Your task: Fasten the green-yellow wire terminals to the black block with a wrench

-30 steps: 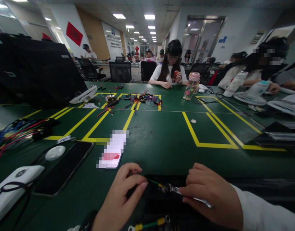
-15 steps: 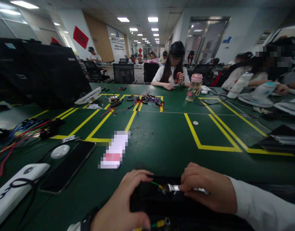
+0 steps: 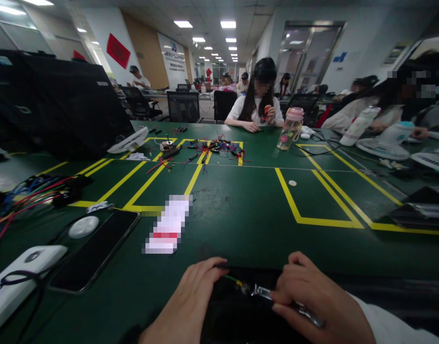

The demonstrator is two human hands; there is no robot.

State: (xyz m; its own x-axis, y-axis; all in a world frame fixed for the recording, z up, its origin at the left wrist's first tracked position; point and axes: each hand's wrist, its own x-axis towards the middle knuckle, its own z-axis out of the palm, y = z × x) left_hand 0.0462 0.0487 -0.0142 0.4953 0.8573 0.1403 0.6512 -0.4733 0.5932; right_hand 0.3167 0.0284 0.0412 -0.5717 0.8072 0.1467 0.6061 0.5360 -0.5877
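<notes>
My right hand (image 3: pixel 312 296) is closed around a shiny metal wrench (image 3: pixel 264 292). The wrench's jaw lies just right of a small nut (image 3: pixel 245 288), seemingly a little apart from it. A green-and-yellow wire (image 3: pixel 235 279) ends at that nut, on a black panel (image 3: pixel 237 315) in front of me. My left hand (image 3: pixel 190 298) lies along the panel's left side, fingers stretched out and fingertips by the wire. Its thumb is hidden.
A smartphone (image 3: pixel 97 251), a white power strip (image 3: pixel 26 272) and a blurred pale slip (image 3: pixel 169 227) lie to the left. Bundled wires (image 3: pixel 219 147) and a pink-lidded bottle (image 3: pixel 291 129) are farther back. A person (image 3: pixel 257 105) sits across the green table (image 3: pixel 233 210).
The wrench has come off the nut and tilted, its handle end swinging down and right with my right hand. My left thumb and the second wire's ring end have gone out of sight.
</notes>
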